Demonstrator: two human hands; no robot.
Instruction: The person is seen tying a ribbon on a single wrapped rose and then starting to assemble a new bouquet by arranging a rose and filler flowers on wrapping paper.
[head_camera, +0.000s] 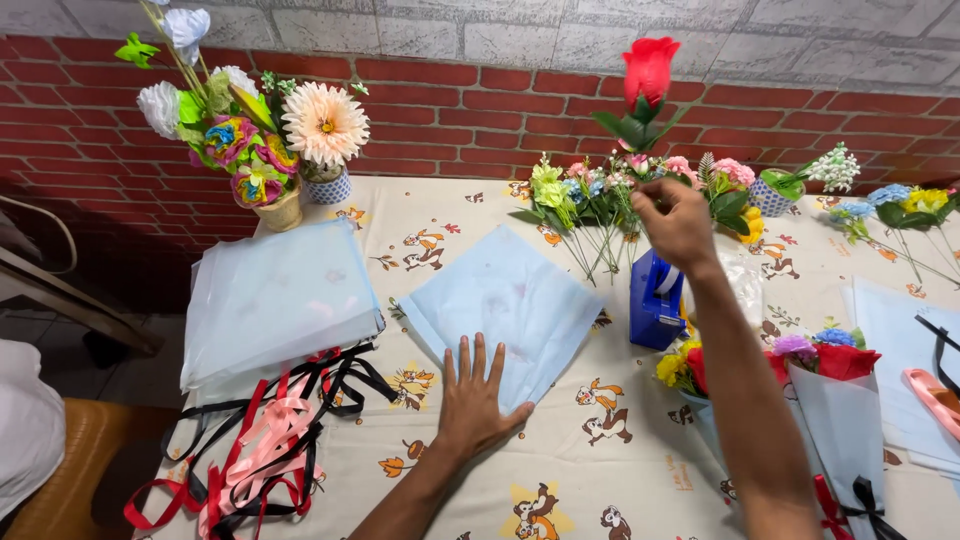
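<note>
A folded sheet of pale blue wrapping paper (510, 305) is laid on the worktop (620, 460), which is covered by a cream cloth printed with cartoon chipmunks. The left hand (475, 400) is pressed flat on the near corner of this sheet, with its fingers (478, 362) spread apart and stretched out, clamped on nothing.

The right hand (678, 222) is raised above the worktop, farther back, and a red artificial rose (648, 75) is held upright by its stem, the fingers being pinched together on it. The bloom is seen against the red brick wall (480, 120), well above the paper.

Behind the right hand, loose artificial flowers (590, 195) in green, pink and white are laid in a row along the far edge of the worktop. A blue box (655, 300) is stood just beside the sheet, below the raised hand. To the left of the sheet a stack of pale blue paper (275, 300) is kept, with a tangle of red, pink and black ribbons (270, 430) in front of it. At the far left corner, a vase of paper flowers (255, 130) is placed. On the right, a finished bouquet (825, 385) wrapped in pale paper and tied with red and black ribbon is laid near the right forearm.
</note>
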